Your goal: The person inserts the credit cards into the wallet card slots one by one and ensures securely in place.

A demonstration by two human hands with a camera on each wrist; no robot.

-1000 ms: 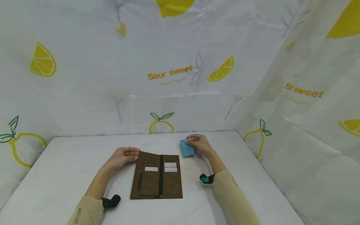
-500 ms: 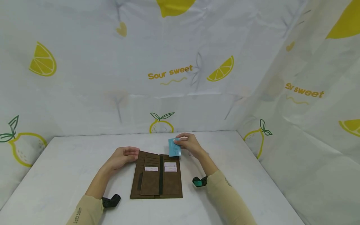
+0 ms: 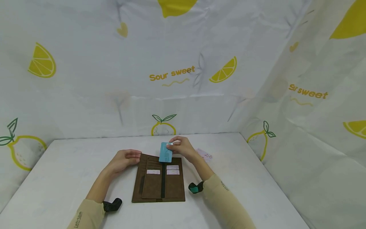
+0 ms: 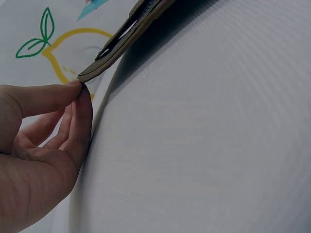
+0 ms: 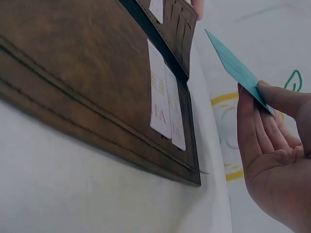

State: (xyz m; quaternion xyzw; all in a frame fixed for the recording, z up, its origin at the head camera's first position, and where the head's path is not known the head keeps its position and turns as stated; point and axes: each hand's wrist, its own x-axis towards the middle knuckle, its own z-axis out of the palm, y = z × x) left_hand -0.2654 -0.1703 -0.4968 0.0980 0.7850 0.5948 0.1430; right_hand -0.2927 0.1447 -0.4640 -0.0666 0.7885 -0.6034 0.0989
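Note:
A brown wallet [image 3: 152,187] lies spread open on the table, with pale pink cards [image 3: 172,172] showing in its slots on both inner sides. My left hand [image 3: 125,160] pinches the wallet's far left corner between thumb and fingers, and the left wrist view shows that corner lifted off the surface. Between thumb and fingers of my right hand [image 3: 183,148] is a blue card [image 3: 165,152], held above the wallet's far edge near the central fold. In the right wrist view the blue card [image 5: 235,68] is tilted and apart from the wallet [image 5: 87,63].
A pale pink patterned card [image 3: 204,154] lies on the white table [image 3: 243,190], just beyond my right wrist. White cloth with lemon prints [image 3: 183,108] hangs behind the table and along its right side.
My right hand has carried the blue card leftward, from right of the wallet to over its far edge. The pink card on the table has come into clearer view. My left hand stays put.

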